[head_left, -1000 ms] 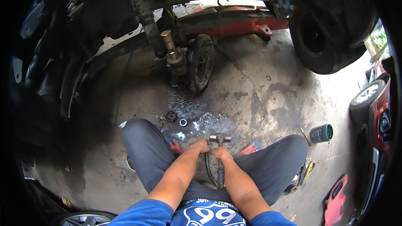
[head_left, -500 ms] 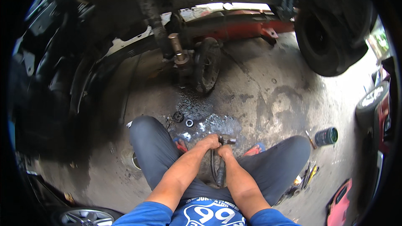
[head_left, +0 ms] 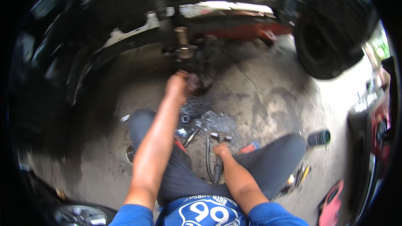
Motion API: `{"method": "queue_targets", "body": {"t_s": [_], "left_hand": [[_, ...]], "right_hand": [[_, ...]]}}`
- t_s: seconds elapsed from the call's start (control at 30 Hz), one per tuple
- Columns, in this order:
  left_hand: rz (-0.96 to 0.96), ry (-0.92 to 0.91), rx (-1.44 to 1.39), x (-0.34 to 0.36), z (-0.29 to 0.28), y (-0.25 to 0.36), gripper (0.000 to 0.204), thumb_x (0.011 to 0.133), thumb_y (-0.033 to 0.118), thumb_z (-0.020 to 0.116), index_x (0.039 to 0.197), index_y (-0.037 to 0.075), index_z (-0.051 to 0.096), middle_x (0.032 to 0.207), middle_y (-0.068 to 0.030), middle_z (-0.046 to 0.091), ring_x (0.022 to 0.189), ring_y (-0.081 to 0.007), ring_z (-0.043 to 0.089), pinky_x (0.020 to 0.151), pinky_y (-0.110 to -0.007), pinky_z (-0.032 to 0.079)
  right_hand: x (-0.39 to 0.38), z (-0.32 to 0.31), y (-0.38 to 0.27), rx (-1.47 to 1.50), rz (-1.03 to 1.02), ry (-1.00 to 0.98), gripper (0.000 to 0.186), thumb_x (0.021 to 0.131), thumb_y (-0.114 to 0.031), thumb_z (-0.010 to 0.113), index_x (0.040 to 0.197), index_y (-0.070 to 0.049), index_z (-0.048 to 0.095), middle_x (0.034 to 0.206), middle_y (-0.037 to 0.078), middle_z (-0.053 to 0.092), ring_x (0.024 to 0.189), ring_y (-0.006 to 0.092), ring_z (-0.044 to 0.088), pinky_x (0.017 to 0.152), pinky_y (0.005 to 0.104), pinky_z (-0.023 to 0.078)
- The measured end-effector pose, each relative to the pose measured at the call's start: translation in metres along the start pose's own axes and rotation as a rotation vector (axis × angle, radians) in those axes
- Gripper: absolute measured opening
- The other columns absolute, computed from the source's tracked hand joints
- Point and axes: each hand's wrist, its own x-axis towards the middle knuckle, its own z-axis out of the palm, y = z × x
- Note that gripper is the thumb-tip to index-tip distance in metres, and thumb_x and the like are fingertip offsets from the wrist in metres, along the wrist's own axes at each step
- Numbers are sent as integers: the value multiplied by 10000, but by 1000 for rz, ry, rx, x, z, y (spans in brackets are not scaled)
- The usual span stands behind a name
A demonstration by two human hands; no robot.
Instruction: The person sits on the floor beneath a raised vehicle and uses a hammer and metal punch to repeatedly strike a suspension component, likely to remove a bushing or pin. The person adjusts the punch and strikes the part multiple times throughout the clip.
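Note:
My left hand (head_left: 178,87) is stretched far forward to the dark hub assembly (head_left: 205,65) under the raised vehicle. It is smeared by motion, and whether it grips the brownish shape at its fingers is unclear. Near my lap, my right hand (head_left: 220,148) is closed round the upper part of a hammer (head_left: 217,171), with its metal head (head_left: 220,137) above the fist and its dark grip hanging down. Beside it runs a black curved bar or hose (head_left: 208,159). A short metal rod (head_left: 191,137) and a metal ring (head_left: 185,119) lie ahead of my left knee.
A shiny metal cylinder (head_left: 182,42) stands upright above the hub. A large tyre (head_left: 322,46) hangs at the upper right. Right of my knee are a dark jar (head_left: 319,138), several tools (head_left: 299,178) and a pink object (head_left: 331,203). A wet patch (head_left: 217,121) marks the floor.
My left hand has left the hammer and reached forward to the hub. My right hand stays on the hammer. The short rod now shows by my left foot.

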Motion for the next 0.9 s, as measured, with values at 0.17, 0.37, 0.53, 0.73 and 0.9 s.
{"method": "queue_targets", "body": {"t_s": [0.17, 0.37, 0.53, 0.73, 0.9], "left_hand": [[-132, -87, -433, -9, -5, 35, 854, 870, 182, 745, 1512, 7, 210, 1578, -185, 269, 1329, -438, 487, 1085, -607, 429], [-174, -161, -533, -7, 9, 25, 756, 920, 227, 698, 1502, 52, 248, 1591, -187, 266, 1376, -392, 450, 1097, -572, 416], [-136, -166, -488, 2, 3, 17, 638, 944, 275, 675, 1440, 42, 349, 1541, -209, 337, 1361, -359, 471, 1097, -524, 428], [-84, -200, -387, -4, 8, 17, 621, 949, 326, 667, 1417, 28, 389, 1530, -230, 316, 1338, -346, 489, 1091, -486, 441], [-85, -75, -364, -4, 7, 17, 506, 927, 309, 696, 1298, 33, 489, 1277, -223, 604, 1118, -338, 654, 949, -469, 566]], "right_hand": [[-36, -17, -17, 171, 170, 9, 562, 872, -182, 543, 1325, 149, 501, 1377, 290, 544, 1298, 354, 545, 1085, 374, 436], [-43, -32, -18, 265, 173, -30, 662, 900, -127, 478, 1409, 225, 243, 1400, 364, 476, 1352, 385, 481, 1094, 389, 429], [-46, -29, -23, 285, 226, -12, 645, 897, -110, 477, 1401, 222, 249, 1403, 370, 468, 1345, 401, 483, 1097, 408, 427], [-39, -17, -15, 328, 199, 16, 651, 891, -108, 495, 1413, 199, 256, 1412, 348, 476, 1334, 391, 500, 1084, 415, 441], [-25, -9, -10, 234, 193, -32, 595, 884, -130, 533, 1373, 173, 379, 1367, 329, 530, 1295, 398, 536, 1053, 424, 465]]}}
